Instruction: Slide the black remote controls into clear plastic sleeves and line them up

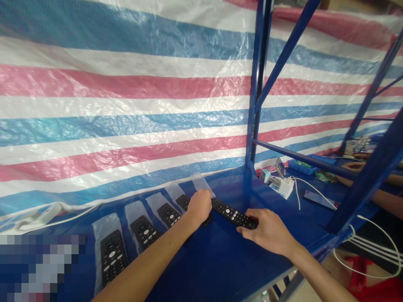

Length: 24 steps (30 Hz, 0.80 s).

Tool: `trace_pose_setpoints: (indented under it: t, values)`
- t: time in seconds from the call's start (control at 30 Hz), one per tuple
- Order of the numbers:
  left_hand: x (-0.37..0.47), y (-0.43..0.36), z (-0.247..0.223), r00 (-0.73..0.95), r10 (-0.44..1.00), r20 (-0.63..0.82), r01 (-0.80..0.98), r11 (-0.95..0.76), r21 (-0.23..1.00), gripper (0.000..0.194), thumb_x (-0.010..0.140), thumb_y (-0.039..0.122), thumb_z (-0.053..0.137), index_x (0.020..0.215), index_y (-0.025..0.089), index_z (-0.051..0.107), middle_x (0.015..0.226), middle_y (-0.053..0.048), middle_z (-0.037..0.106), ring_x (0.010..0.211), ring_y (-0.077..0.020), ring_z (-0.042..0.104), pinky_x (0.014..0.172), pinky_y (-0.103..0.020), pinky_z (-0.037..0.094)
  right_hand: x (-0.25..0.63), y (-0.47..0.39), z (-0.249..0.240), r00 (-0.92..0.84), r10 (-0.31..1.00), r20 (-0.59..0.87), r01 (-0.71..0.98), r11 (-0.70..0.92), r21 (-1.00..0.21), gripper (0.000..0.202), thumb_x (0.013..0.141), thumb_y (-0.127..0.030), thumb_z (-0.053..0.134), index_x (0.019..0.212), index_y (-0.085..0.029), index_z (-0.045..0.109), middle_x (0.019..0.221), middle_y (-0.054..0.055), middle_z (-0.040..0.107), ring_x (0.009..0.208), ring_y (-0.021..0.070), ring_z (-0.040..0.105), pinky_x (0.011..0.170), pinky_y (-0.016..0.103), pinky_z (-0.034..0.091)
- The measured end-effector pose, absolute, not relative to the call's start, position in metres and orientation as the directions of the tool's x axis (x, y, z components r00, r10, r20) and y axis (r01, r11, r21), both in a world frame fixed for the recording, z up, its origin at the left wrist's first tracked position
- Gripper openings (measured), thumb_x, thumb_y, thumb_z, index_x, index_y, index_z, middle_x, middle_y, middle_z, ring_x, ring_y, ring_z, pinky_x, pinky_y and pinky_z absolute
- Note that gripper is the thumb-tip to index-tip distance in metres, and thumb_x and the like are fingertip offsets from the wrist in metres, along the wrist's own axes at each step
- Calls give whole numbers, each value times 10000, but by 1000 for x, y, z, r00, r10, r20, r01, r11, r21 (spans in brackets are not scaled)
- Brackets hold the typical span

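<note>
My right hand (267,230) grips the lower end of a black remote control (231,213), thumb on one side and fingers on the other. At the remote's far end, my left hand (200,206) is closed on a clear plastic sleeve (201,183), which sticks out beyond the knuckles. Its fingertips are hidden. Beneath and left of my left forearm, more black remotes lie in a row with clear sleeves: one at the front (113,256), one behind it (144,230), and others (169,214) farther along, partly covered by my arm.
The blue tabletop (214,264) meets a striped plastic sheet (126,96). A blue metal frame post (254,96) rises at right. Beyond it are white chargers and cable (283,186), a phone-like slab (319,199), a blue tray (302,167) and another person's arm (388,198).
</note>
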State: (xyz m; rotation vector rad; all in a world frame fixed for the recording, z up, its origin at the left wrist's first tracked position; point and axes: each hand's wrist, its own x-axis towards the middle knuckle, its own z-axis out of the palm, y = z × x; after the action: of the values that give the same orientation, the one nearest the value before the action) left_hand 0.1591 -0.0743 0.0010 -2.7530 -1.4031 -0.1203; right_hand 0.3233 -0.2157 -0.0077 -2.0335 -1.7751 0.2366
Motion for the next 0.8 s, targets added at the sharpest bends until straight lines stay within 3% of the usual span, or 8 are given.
trace_pose_setpoints:
  t: [0.43,0.6,0.67,0.8]
  values:
    - [162,-99,-3,688,713,132,719,-695,9,277,872,85,381,1014,133,613,966,-116,651,897,-223,644,817,-331,475,308,-205,-15,254,951,175,901,-166,-401,246,717,-441,609,623,-219,563,653,6,654,623,164,598,517,243,253]
    - [171,-108,-7,705,687,176,683,-724,91,259,872,82,390,971,153,618,947,-85,655,877,-191,641,786,-287,465,294,-190,-12,337,927,166,882,-249,-400,265,741,-471,581,679,-215,613,674,33,664,660,189,616,514,252,254]
    - [171,-104,-8,674,711,200,692,-702,169,245,868,83,406,927,159,631,929,-76,668,880,-184,638,783,-275,450,298,-189,-10,270,949,164,877,-172,-449,292,758,-491,571,716,-208,632,688,27,659,651,174,598,525,245,285]
    - [167,-94,-7,621,745,244,676,-667,314,270,871,85,405,808,168,654,844,-48,689,834,-162,639,745,-248,419,319,-194,-12,-19,982,190,731,143,-668,313,802,-478,561,911,-204,667,790,-1,658,670,135,556,602,222,377]
